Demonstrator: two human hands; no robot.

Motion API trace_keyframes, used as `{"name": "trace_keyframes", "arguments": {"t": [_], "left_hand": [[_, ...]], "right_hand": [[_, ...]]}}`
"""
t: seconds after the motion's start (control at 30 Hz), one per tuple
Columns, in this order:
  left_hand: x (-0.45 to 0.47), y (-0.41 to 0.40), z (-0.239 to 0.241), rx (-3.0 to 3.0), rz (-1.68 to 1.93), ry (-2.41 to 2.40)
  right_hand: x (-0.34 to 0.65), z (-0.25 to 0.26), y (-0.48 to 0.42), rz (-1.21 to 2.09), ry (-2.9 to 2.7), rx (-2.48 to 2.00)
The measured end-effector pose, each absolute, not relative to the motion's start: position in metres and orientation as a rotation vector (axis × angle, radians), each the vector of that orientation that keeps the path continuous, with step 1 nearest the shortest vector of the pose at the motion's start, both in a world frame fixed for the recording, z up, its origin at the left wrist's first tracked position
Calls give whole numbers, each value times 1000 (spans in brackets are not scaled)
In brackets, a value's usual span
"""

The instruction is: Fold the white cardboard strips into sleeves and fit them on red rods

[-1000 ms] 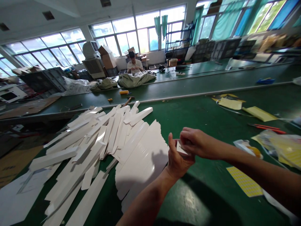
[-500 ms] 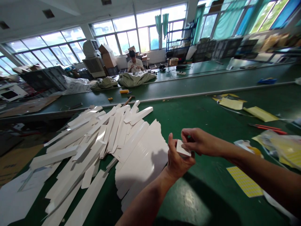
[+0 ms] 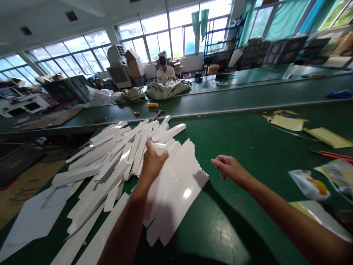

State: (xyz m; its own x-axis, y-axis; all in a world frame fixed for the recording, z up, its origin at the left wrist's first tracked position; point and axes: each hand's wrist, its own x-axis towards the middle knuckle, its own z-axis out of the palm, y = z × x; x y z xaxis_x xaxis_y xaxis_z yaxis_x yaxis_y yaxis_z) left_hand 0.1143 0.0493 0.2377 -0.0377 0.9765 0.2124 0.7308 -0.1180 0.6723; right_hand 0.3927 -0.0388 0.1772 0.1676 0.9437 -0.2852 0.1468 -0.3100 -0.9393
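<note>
white, glossy sheets (image 3: 180,171) fan beside your left hand (image 3: 154,161), its hold unclear. your right hand (image 3: 226,168) half-curls, nothing visible inside.

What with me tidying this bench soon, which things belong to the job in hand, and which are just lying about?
Seem part of the job:
- white strips, nearest the left hand
- flat white pieces beside them

Seem just lying about:
- yellow sheets
- red sticks
- yellow cylinder
</note>
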Motion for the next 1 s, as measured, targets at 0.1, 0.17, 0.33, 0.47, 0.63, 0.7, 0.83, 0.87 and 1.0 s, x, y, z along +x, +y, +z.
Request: {"name": "trace_keyframes", "arguments": {"t": [0.1,0.17,0.33,0.47,0.63,0.7,0.83,0.87,1.0], "left_hand": [[55,86,224,2080,540,2232],[43,86,198,2227,470,2401],[116,8,81,2390,223,1833],[177,-43,12,2208,37,1776],[184,-34,12,2155,89,1825],[179,-26,27,2146,123,1823],[179,-25,69,2182,282,1703],[183,-28,80,2181,354,1633],[205,-44,121,2102,694,1419]], "right_hand": [[386,119,-36,1300,-932,-1958],[371,83,-39,1342,-834,-2066],[330,33,-52,1440,-582,-2108],[321,25,-49,1519,-430,-2014],[325,24,-43,1517,-324,-1853],[329,30,-45,1464,-328,-1744],[341,64,-49,1395,-452,-1388],[343,77,-49,1418,-487,-1245],[344,133,-46,1477,-497,-805]]}}
